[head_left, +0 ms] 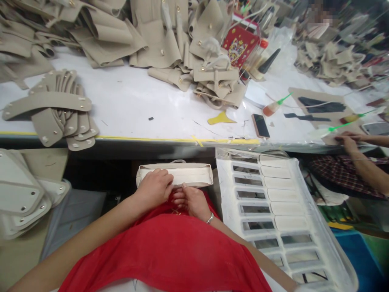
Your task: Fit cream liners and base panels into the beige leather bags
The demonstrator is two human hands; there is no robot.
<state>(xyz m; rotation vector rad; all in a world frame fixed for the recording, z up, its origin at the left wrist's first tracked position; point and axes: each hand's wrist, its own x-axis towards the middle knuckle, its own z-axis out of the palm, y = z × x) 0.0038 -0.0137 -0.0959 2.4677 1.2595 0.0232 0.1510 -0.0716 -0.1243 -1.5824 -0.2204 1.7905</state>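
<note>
Hands [154,188] on pouch [194,174]; cream strips [284,209] in tray [227,202]

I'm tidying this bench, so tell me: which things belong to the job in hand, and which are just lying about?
In hand: beige leather piece, held on the lap by the left hand and right hand.

Lying about: phone, yellow scrap, glue bottle, stack of beige straps, red box, slotted white tray.

left hand [154,187]: fingers curled, palm down | right hand [191,199]: curled, knuckles up | hands touching, forearms bare, angled inward
</note>
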